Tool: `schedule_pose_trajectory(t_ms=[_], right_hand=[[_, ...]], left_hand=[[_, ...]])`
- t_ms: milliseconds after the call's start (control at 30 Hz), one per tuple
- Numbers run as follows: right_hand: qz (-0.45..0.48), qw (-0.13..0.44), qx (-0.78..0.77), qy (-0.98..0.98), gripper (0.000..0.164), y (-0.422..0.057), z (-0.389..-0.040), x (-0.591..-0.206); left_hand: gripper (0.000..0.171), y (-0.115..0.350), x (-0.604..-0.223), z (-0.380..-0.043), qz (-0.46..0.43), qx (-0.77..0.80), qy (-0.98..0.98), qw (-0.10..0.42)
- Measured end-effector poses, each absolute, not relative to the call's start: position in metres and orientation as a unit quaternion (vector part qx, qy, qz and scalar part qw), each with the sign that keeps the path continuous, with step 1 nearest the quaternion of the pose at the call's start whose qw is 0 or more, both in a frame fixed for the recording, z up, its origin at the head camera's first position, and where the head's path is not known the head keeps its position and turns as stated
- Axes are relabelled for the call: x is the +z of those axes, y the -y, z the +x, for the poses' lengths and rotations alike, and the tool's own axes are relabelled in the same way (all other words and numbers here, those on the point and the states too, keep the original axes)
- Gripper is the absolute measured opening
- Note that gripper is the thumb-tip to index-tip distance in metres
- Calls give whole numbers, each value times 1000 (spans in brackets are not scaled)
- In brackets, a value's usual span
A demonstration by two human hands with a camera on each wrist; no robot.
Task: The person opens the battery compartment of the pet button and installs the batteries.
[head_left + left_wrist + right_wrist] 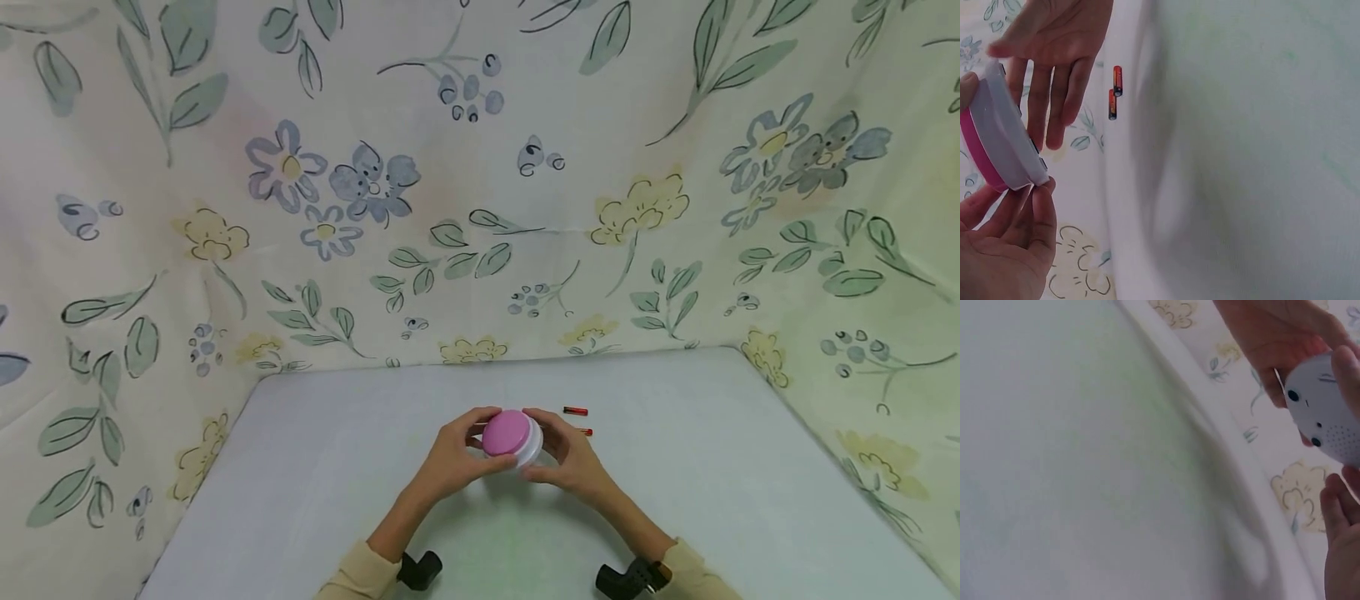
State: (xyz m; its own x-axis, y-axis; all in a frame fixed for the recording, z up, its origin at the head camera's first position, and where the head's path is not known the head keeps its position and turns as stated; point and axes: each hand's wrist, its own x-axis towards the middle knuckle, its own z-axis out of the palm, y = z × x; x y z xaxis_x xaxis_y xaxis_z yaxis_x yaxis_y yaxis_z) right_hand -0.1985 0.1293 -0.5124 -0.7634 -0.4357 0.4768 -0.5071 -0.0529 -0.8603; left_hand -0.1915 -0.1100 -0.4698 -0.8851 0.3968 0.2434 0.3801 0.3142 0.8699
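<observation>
A round white device with a pink top [506,432] is held above the table, its pink face up in the head view. My left hand [453,457] grips its left side, with the thumb on the near edge and fingers beneath. My right hand [574,463] is at the opposite side; in the left wrist view its fingers are extended and apart from the underside, with the thumb close to the rim. The right wrist view shows the device's underside [1329,403] with dark round feet and a patch of small holes. That view cuts off part of it.
Two red-and-black batteries lie on the table beyond my right hand, one battery [575,411] farther back than the other battery [587,432]. The white tabletop [360,450] meets a floral cloth [450,283] at the back and sides.
</observation>
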Motion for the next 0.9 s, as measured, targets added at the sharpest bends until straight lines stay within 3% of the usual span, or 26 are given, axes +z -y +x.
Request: schedule_pose_trajectory(t_ms=[333,567,900], right_hand=[[328,42,642,691,78,-125,-196,-513],[330,40,652,681,78,-123,-195,-512],[337,40,638,692,78,-124,-194,-512]], left_hand=[[76,108,-465,-191,258,519,-815,16],[70,108,-467,-190,252,524,-814,8],[70,110,-467,-191,254,520,-814,53]])
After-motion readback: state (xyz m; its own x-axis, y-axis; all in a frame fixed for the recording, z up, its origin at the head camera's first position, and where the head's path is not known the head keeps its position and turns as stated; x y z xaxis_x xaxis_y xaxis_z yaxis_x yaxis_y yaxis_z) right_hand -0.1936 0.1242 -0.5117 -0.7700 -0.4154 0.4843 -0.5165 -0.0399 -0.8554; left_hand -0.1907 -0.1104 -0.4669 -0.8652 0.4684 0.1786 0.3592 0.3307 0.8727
